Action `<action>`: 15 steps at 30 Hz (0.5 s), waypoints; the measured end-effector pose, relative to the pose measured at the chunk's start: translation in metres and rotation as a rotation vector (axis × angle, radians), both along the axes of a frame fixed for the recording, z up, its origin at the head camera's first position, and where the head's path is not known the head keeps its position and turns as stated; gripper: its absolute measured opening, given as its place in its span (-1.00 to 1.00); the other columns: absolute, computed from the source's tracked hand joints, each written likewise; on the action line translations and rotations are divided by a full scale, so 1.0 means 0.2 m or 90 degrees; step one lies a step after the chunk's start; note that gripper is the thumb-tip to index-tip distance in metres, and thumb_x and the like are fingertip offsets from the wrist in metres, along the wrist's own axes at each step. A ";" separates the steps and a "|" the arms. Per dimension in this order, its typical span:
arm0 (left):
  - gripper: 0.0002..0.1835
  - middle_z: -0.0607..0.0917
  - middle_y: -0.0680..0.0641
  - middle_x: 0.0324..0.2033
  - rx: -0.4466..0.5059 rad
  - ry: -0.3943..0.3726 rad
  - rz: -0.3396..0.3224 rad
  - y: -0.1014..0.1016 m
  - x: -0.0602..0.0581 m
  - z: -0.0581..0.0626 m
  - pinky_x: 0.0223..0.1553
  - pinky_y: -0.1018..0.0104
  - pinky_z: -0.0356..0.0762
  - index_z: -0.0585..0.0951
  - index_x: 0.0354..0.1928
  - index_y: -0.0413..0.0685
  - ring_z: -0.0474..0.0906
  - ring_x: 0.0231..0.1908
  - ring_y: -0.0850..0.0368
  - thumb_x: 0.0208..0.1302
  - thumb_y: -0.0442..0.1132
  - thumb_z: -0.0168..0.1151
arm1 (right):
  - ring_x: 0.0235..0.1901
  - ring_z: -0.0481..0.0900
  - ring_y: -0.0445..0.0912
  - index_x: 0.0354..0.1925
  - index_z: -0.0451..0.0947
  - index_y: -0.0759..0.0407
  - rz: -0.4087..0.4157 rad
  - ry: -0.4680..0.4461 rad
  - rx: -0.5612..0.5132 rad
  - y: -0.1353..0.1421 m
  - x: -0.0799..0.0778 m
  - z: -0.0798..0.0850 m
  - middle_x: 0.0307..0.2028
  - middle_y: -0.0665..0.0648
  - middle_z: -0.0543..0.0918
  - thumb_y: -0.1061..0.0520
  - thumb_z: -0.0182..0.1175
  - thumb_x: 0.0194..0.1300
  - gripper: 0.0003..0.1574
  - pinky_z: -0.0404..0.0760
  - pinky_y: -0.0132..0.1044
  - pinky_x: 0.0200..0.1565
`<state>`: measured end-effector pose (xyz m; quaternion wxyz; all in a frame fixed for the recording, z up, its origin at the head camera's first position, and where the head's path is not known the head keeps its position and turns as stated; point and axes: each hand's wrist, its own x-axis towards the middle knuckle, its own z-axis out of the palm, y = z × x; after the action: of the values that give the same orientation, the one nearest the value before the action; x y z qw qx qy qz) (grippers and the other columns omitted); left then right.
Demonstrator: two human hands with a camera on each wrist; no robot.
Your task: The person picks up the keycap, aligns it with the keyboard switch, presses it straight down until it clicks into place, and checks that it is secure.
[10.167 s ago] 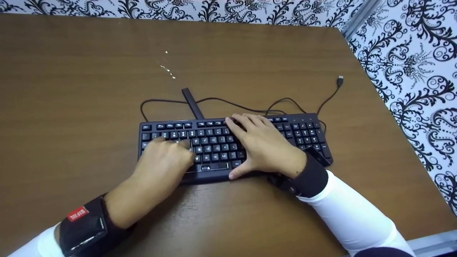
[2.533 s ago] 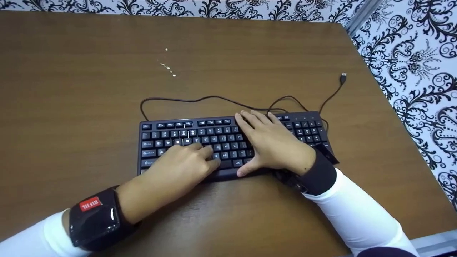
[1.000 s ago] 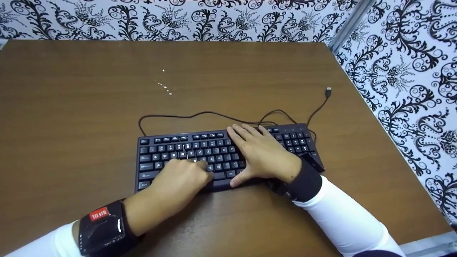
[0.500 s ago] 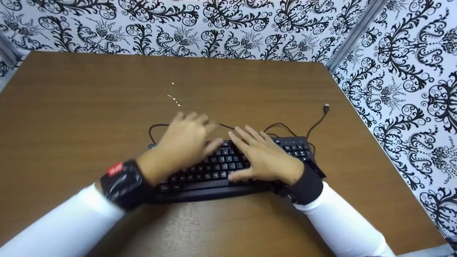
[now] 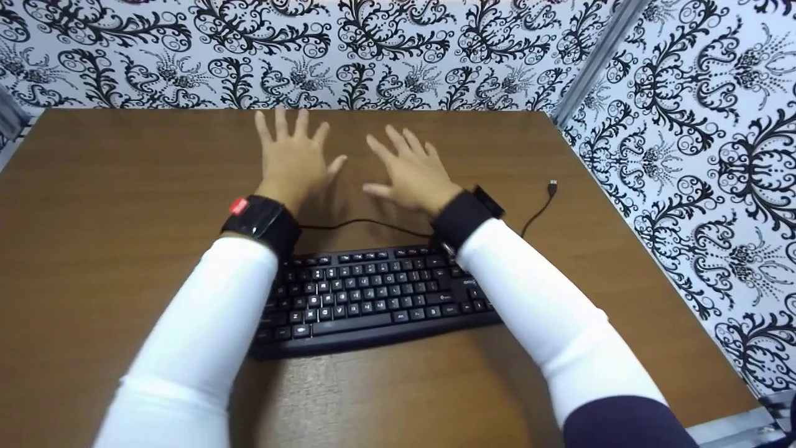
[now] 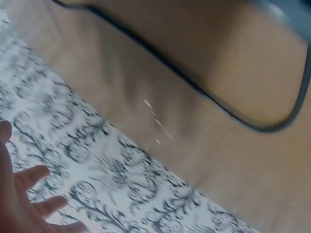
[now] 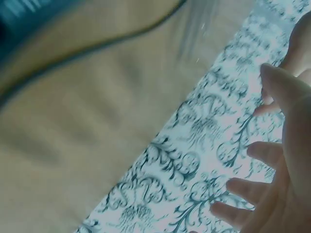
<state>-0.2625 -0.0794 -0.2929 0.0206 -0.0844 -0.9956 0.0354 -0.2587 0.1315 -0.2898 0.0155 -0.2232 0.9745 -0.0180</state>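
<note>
A black computer keyboard (image 5: 367,292) lies on the brown table, its left and right ends partly hidden under my forearms. Beyond its back edge my left hand (image 5: 292,158) is raised with fingers spread, holding nothing. To its right my right hand (image 5: 415,174) hovers likewise, fingers spread and thumb out. The keyboard's thin black cable (image 5: 367,222) runs behind it, below the hands in the head view, and its USB plug (image 5: 552,186) lies to the right. In the left wrist view the left fingers (image 6: 33,177) show against the wallpaper; the right wrist view shows the right fingers (image 7: 248,189) bent slightly.
The wooden table (image 5: 124,280) reaches back to a wall with black-and-white scroll wallpaper (image 5: 398,56). A second papered wall (image 5: 715,155) stands along the right side. Small bright marks (image 6: 158,120) show on the tabletop in the left wrist view.
A dark strip seen behind the keyboard earliest is gone from there. The left hand left the keys, then the right hand lifted too; both moved forward past the keyboard, fingers spread.
</note>
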 end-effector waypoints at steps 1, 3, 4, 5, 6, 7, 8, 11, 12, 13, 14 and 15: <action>-0.12 -0.24 -0.26 0.57 -0.004 0.001 0.012 -0.01 -0.02 0.00 0.38 -0.48 -0.57 -0.09 0.60 0.11 -0.38 0.51 -0.49 0.43 0.45 -0.47 | 0.58 -0.29 0.23 0.60 -0.24 -0.19 -0.012 0.002 -0.002 -0.01 -0.03 0.01 0.60 0.17 -0.31 -0.54 -0.03 0.32 0.13 -0.20 0.28 0.52; -0.11 -0.25 -0.29 0.56 -0.011 0.002 0.036 -0.03 -0.05 0.00 0.38 -0.50 -0.56 -0.11 0.60 0.09 -0.38 0.50 -0.51 0.43 0.45 -0.46 | 0.58 -0.38 0.22 0.60 -0.30 -0.23 -0.040 0.004 0.000 -0.02 -0.08 0.02 0.59 0.15 -0.40 -0.58 -0.10 0.31 0.14 -0.29 0.29 0.51; -0.10 -0.25 -0.30 0.56 -0.012 0.001 0.048 -0.03 -0.07 0.00 0.38 -0.51 -0.56 -0.12 0.60 0.08 -0.38 0.50 -0.52 0.42 0.45 -0.46 | 0.58 -0.43 0.21 0.59 -0.33 -0.25 -0.055 0.003 0.003 -0.02 -0.10 0.03 0.58 0.14 -0.44 -0.61 -0.14 0.30 0.14 -0.33 0.29 0.51; -0.09 -0.26 -0.31 0.56 -0.014 -0.004 0.061 -0.05 -0.07 0.00 0.38 -0.51 -0.56 -0.13 0.60 0.07 -0.40 0.49 -0.53 0.42 0.46 -0.46 | 0.57 -0.46 0.21 0.59 -0.35 -0.26 -0.070 0.001 0.007 -0.02 -0.11 0.04 0.58 0.13 -0.46 -0.63 -0.18 0.29 0.15 -0.36 0.29 0.50; -0.08 -0.28 -0.33 0.55 -0.020 -0.012 0.075 -0.06 -0.08 0.00 0.37 -0.51 -0.57 -0.14 0.60 0.06 -0.43 0.49 -0.54 0.41 0.47 -0.48 | 0.57 -0.49 0.21 0.59 -0.37 -0.26 -0.085 -0.003 0.010 -0.01 -0.13 0.05 0.57 0.13 -0.49 -0.65 -0.21 0.28 0.15 -0.39 0.29 0.50; -0.07 -0.31 -0.34 0.54 -0.027 -0.021 0.087 -0.07 -0.08 0.00 0.37 -0.52 -0.57 -0.15 0.60 0.06 -0.45 0.47 -0.55 0.40 0.49 -0.50 | 0.56 -0.51 0.21 0.59 -0.39 -0.27 -0.099 -0.007 0.014 0.00 -0.14 0.05 0.57 0.13 -0.50 -0.67 -0.24 0.28 0.16 -0.41 0.28 0.50; -0.06 -0.33 -0.35 0.54 -0.035 -0.029 0.099 -0.08 -0.09 0.00 0.37 -0.52 -0.58 -0.15 0.60 0.06 -0.48 0.46 -0.56 0.39 0.50 -0.52 | 0.56 -0.53 0.21 0.59 -0.39 -0.26 -0.109 -0.011 0.014 0.00 -0.14 0.06 0.57 0.13 -0.50 -0.67 -0.25 0.27 0.16 -0.41 0.28 0.50; -0.04 -0.39 -0.37 0.51 -0.058 -0.051 0.119 -0.10 -0.08 0.01 0.35 -0.53 -0.58 -0.13 0.60 0.04 -0.53 0.44 -0.58 0.37 0.52 -0.55 | 0.56 -0.55 0.21 0.59 -0.37 -0.24 -0.125 -0.026 0.008 0.03 -0.15 0.06 0.57 0.15 -0.50 -0.68 -0.25 0.28 0.17 -0.42 0.28 0.50; -0.04 -0.40 -0.38 0.51 -0.064 -0.056 0.120 -0.11 -0.08 0.01 0.35 -0.54 -0.58 -0.12 0.60 0.04 -0.54 0.44 -0.58 0.37 0.52 -0.55 | 0.55 -0.55 0.21 0.59 -0.36 -0.23 -0.124 -0.031 0.002 0.04 -0.15 0.06 0.57 0.15 -0.49 -0.67 -0.24 0.28 0.17 -0.43 0.28 0.50; -0.04 -0.40 -0.39 0.50 -0.067 -0.059 0.119 -0.12 -0.07 0.01 0.34 -0.54 -0.58 -0.10 0.59 0.04 -0.55 0.43 -0.59 0.37 0.51 -0.54 | 0.56 -0.55 0.20 0.59 -0.35 -0.23 -0.119 -0.035 -0.002 0.05 -0.15 0.05 0.58 0.15 -0.49 -0.67 -0.24 0.28 0.17 -0.43 0.27 0.50; -0.05 -0.40 -0.39 0.50 -0.068 -0.060 0.119 -0.12 -0.07 0.01 0.34 -0.54 -0.59 -0.09 0.59 0.04 -0.54 0.43 -0.59 0.37 0.51 -0.54 | 0.56 -0.56 0.20 0.60 -0.35 -0.23 -0.117 -0.038 -0.005 0.06 -0.15 0.05 0.58 0.15 -0.49 -0.66 -0.23 0.29 0.16 -0.44 0.27 0.50; -0.05 -0.40 -0.40 0.50 -0.071 -0.061 0.117 -0.12 -0.07 0.01 0.34 -0.55 -0.58 -0.08 0.59 0.03 -0.54 0.43 -0.59 0.38 0.50 -0.53 | 0.55 -0.56 0.20 0.59 -0.35 -0.23 -0.115 -0.041 -0.005 0.06 -0.14 0.05 0.57 0.15 -0.50 -0.67 -0.23 0.29 0.17 -0.45 0.27 0.50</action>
<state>-0.2761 -0.1038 -0.2907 -0.0354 0.0044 -0.9955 0.0881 -0.2874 0.1437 -0.2801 0.0440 -0.1337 0.9896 -0.0306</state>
